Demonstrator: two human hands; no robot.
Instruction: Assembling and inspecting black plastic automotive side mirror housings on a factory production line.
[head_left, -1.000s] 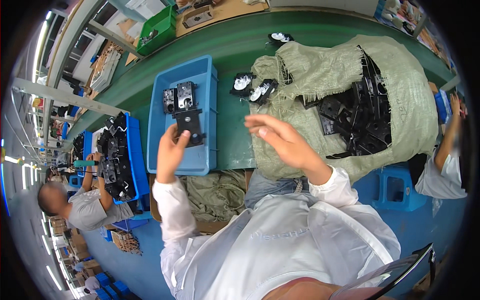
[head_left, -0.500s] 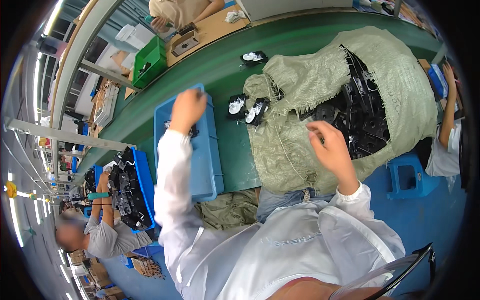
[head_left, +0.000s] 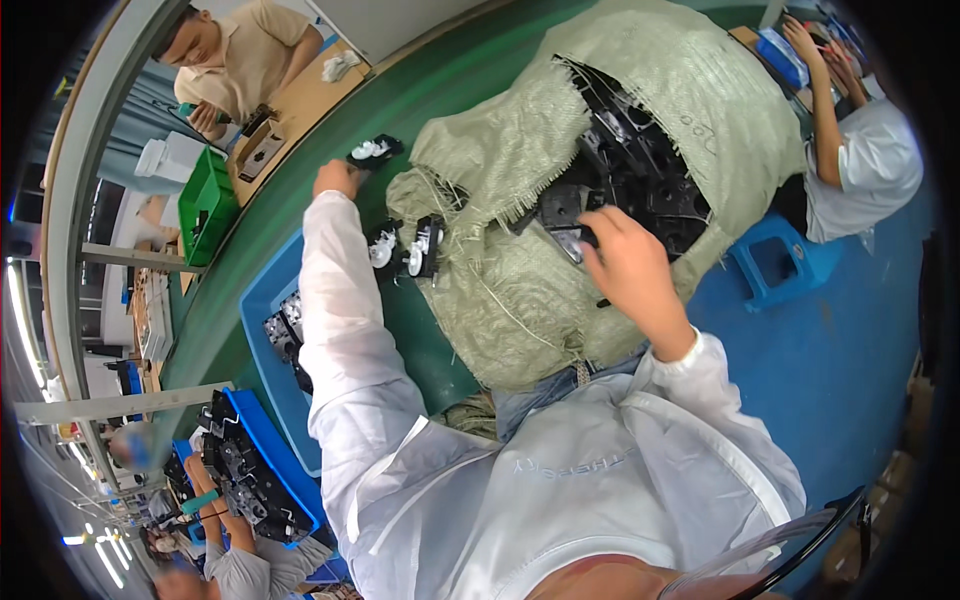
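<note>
Left hand [head_left: 337,178] outstretched at black-and-white part [head_left: 374,151] (seemingly gripping).

A woven sack [head_left: 560,240] fills the upper middle of the frame, lying on the long conveyor table [head_left: 300,225] and drooping over its near edge; plastic parts [head_left: 640,170] lie in its torn opening. The right hand [head_left: 625,265] rests on those parts. Left of the sack, two small parts [head_left: 405,248] lie on the table, and further up the left hand [head_left: 338,178] touches another part [head_left: 375,152]. A tray [head_left: 270,340] sits at left centre, a second bin [head_left: 255,470] below it. A stool [head_left: 775,262] stands right of the sack.
</note>
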